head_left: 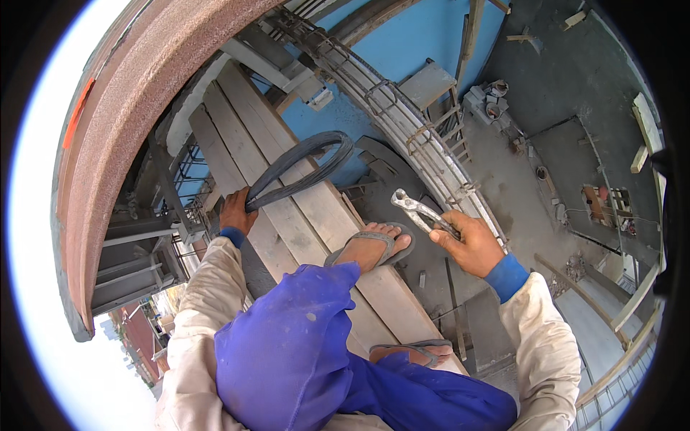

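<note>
My left hand (236,213) is closed around one end of a looped bundle of dark wire (291,190). The loop's far end sticks out over the wooden planks (313,208) I sit on. In my right hand (471,244) is a pair of worn metal pincers (415,205). Their jaws point left and away from me, and my palm and fingers hide part of the handles. The pincers are held in the air beyond the planks' right edge, apart from the wire. My sandalled foot (370,244) rests on the planks between the hands.
A long cage of steel rebar (431,154) runs past the planks on the right. Far below lies a grey concrete floor (496,197) with rubble and buckets. A rough reddish concrete edge (136,93) curves along the left. A blue wall (402,32) stands ahead.
</note>
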Tool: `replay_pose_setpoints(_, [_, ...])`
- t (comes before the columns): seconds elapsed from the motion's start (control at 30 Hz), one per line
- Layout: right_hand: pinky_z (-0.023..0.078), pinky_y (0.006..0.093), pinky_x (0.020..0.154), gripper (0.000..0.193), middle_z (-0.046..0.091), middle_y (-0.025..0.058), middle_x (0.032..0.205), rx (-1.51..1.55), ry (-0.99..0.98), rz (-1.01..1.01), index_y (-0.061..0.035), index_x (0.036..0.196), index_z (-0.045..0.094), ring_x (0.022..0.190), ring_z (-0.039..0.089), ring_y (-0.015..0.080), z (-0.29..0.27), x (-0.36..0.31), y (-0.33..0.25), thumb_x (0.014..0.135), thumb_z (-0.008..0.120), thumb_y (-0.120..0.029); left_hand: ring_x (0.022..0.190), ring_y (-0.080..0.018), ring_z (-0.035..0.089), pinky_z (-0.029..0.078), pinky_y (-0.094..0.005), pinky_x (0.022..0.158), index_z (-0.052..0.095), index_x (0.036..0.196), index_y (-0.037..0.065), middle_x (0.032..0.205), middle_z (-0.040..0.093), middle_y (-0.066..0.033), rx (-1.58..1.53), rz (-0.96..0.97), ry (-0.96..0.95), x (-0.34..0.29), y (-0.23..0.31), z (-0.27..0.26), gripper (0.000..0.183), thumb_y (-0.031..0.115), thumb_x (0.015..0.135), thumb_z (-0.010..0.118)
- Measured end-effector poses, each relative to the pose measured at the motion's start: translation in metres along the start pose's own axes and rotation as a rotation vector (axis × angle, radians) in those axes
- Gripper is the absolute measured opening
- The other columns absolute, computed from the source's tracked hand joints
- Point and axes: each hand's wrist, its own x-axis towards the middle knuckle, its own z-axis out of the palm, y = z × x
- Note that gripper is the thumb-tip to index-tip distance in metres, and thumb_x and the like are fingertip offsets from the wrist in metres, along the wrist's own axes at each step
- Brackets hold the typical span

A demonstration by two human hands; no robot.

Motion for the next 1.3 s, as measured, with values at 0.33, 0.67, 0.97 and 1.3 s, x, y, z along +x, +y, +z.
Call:
replay_pose_setpoints(0.33, [0.06, 0.0377, 0.074, 0.025, 0.075, 0.0124, 0.094, 1.012, 0.094, 0.32, -0.0017, 0.124, 0.061, 0.083, 0.076, 0.0229, 0.286, 0.174, -0.074, 0.102, 0.065, -0.013, 0.136, -0.0439, 0.058, 0.045, -0.0477, 0.116, 0.059, 0.148, 0.008, 0.155, 0.053, -0.0267, -0.666, -0.128, -0.005, 0.064, 0.056, 0.034, 0.054, 0.04, 0.105, 0.062])
replay_pose_setpoints(0.67, [0.055, 0.0501, 0.099, 0.039, 0.076, 0.0207, 0.12, -0.065, -0.323, 0.098, -0.0096, 0.13, 0.068, 0.112, 0.072, 0.0413, 0.099, 0.018, 0.051, 0.101, 0.065, -0.034, 0.153, -0.053, 0.028, 0.031, -0.0577, 0.124, 0.041, 0.161, 0.002, 0.171, 0.022, -0.0301, -0.168, 0.182, -0.207, -0.026, 0.129, 0.085, 0.066, 0.035, 0.106, 0.059])
replay_pose_setpoints(0.97, [0.055, 0.0471, 0.103, 0.047, 0.075, 0.0213, 0.125, 0.167, 0.841, 1.057, -0.0066, 0.133, 0.067, 0.114, 0.072, 0.0401, 0.174, -0.402, 0.222, 0.097, 0.073, -0.036, 0.142, -0.044, 0.05, 0.044, -0.053, 0.114, 0.058, 0.141, 0.003, 0.16, 0.046, -0.0216, -0.496, 0.814, -0.388, 0.055, 0.307, 0.008, 0.039, 0.018, 0.105, 0.063])
replay_pose_setpoints(1.3, [0.03, 0.0486, 0.129, 0.166, 0.007, 0.0444, 0.168, 0.711, 0.771, 1.714, 0.0138, 0.163, -0.009, 0.158, 0.021, 0.0553, 0.505, -0.502, 0.224, 0.064, 0.089, -0.076, 0.117, -0.0429, 0.066, 0.053, -0.0492, 0.1, 0.068, 0.127, 0.005, 0.127, 0.07, -0.0195, -0.072, 1.466, -0.536, -0.04, 0.478, -0.158, 0.035, 0.014, 0.094, 0.071])
